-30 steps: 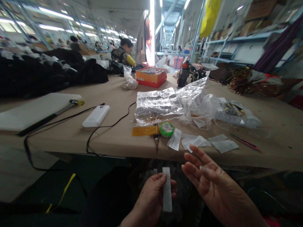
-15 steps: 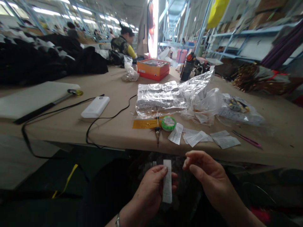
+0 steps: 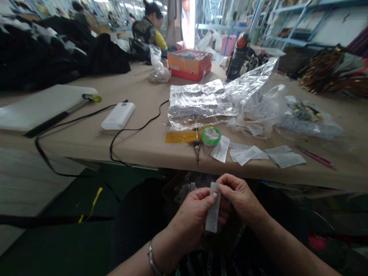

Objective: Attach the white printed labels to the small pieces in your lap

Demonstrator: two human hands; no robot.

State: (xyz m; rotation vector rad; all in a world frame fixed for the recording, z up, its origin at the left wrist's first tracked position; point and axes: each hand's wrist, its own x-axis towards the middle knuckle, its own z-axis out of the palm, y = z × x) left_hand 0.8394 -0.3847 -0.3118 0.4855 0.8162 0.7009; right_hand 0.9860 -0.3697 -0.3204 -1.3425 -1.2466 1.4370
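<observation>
My left hand (image 3: 198,209) is closed on a narrow white printed label (image 3: 212,216), its thumb pressing the label's face. At the label's upper end, my right hand (image 3: 237,193) pinches the corner between thumb and fingertips. Both hands are below the table's front edge, above my lap. Close by on the table lie several printed labels (image 3: 247,155), a green-rimmed round tin (image 3: 211,136) and a soldering-iron-like tool (image 3: 197,147) with its tip toward me. Tweezers with pink handles (image 3: 316,156) rest farther right.
Clear plastic packaging (image 3: 201,103) spreads across the mid-table. A white power bank (image 3: 118,116) and black cable (image 3: 143,128) lie left. Behind stand an orange box (image 3: 188,65) and a dark bottle (image 3: 237,57). Black fabric (image 3: 106,55) is heaped at left; a person (image 3: 146,30) sits beyond.
My right hand has moved left and closed on the label's upper end. My left hand and the label have shifted slightly right and up. The camera view has tilted downward.
</observation>
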